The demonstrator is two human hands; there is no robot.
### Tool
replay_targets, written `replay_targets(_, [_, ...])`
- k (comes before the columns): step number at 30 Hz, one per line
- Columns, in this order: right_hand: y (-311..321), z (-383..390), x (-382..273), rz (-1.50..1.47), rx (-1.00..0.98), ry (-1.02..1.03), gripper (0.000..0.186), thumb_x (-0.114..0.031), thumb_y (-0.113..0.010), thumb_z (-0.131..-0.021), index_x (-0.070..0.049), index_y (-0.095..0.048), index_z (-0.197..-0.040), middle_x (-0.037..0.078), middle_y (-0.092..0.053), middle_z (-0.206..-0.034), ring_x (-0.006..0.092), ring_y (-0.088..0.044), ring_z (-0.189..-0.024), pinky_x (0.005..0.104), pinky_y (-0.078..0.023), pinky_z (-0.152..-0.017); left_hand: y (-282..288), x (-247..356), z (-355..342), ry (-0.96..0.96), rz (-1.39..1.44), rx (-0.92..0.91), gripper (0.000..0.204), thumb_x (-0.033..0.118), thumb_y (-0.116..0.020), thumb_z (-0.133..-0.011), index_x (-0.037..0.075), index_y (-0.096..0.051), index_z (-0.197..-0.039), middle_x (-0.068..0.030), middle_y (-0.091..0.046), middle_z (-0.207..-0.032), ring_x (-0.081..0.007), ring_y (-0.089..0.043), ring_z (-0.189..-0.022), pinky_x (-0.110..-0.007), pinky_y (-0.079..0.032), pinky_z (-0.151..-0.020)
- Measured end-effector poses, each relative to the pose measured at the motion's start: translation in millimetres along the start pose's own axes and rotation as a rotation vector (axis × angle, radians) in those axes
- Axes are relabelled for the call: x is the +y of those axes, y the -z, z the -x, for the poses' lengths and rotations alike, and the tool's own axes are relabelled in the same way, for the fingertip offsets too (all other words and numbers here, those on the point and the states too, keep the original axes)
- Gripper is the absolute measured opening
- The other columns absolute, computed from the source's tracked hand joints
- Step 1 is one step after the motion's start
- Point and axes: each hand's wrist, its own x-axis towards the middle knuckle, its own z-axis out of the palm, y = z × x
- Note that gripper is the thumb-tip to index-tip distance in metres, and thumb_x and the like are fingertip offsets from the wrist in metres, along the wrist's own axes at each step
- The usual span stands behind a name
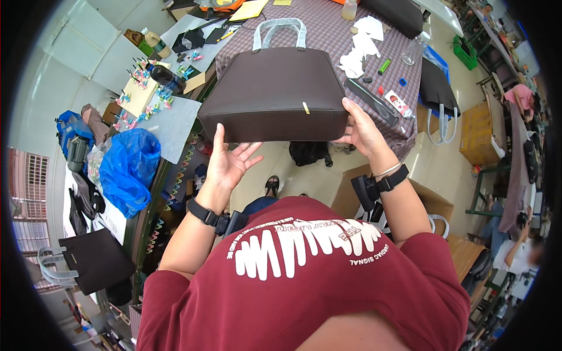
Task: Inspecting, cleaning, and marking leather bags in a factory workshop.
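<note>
A dark brown handbag with wrapped pale handles lies at the near edge of the checked table, its bottom panel facing me and a small pale yellow strip near its right side. My right hand grips the bag's near right corner, thumb on the side and fingers curled behind it. My left hand is just below the near left corner, fingers spread and palm turned up, the thumb tip at the bag's edge; whether it touches is unclear.
Left are colourful clips, bottles, blue plastic and a black bag. Right are white tissues, a green marker, another bag and cardboard boxes. Other people are at the far right.
</note>
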Motion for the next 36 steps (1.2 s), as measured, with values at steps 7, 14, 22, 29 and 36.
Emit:
replay_targets(7, [12, -7, 18, 0.028, 0.036, 0.068, 0.088, -0.043, -0.059, -0.083, -0.002, -0.01, -0.143, 0.018, -0.043, -0.128, 0.0264, -0.057, -0.099, 0.0401, -0.051, -0.072, 40, 31, -31, 0.096, 0.121, 0.04, 0.093, 0.065, -0.055, -0.076, -0.006, -0.03, -0.131, -0.0247, -0.036, -0.133, -0.0393, -0.041, -0.121, -0.056, -0.036, -0.098])
replay_targets(14, [24, -22, 32, -0.022, 0.101, 0.273, 0.068, -0.02, -0.055, -0.087, -0.006, -0.019, -0.143, 0.008, -0.049, -0.121, 0.01, -0.05, -0.098, 0.0199, -0.04, -0.076, 44, 22, -57, 0.021, -0.137, -0.089, 0.061, 0.047, -0.053, -0.087, 0.002, -0.04, -0.127, -0.0155, -0.048, -0.124, -0.0333, -0.052, -0.11, -0.048, -0.047, -0.09])
replay_targets(22, [17, -108, -37, 0.144, 0.053, 0.451, 0.072, -0.022, -0.054, -0.083, -0.006, -0.02, -0.143, 0.012, -0.022, -0.146, 0.0202, -0.023, -0.134, 0.0304, -0.019, -0.107, 22, 66, -146, -0.122, -0.106, -0.228, 0.059, 0.046, -0.059, -0.083, 0.003, -0.046, -0.122, -0.0153, -0.05, -0.121, -0.0302, -0.051, -0.11, -0.049, -0.042, -0.097])
replay_targets(29, [53, -204, -36, 0.344, 0.244, 0.314, 0.063, -0.033, -0.056, -0.086, -0.009, -0.031, -0.139, 0.019, -0.038, -0.138, 0.0239, -0.041, -0.123, 0.0315, -0.036, -0.097, 3, 62, -253, 0.004, -0.043, -0.168, 0.056, 0.043, -0.059, -0.084, 0.002, -0.044, -0.12, -0.0148, -0.048, -0.12, -0.0302, -0.053, -0.105, -0.047, -0.043, -0.096])
replay_targets(36, [134, -206, -80, 1.634, 0.689, 0.381, 0.016, -0.012, -0.053, -0.08, -0.01, -0.058, -0.095, 0.012, -0.06, -0.082, 0.0307, -0.062, -0.073, 0.0409, -0.05, -0.065, 4, 40, -279, 0.039, -0.166, -0.229, 0.06, 0.048, -0.053, -0.087, 0.007, -0.037, -0.129, -0.0127, -0.044, -0.128, -0.0273, -0.046, -0.116, -0.044, -0.037, -0.1])
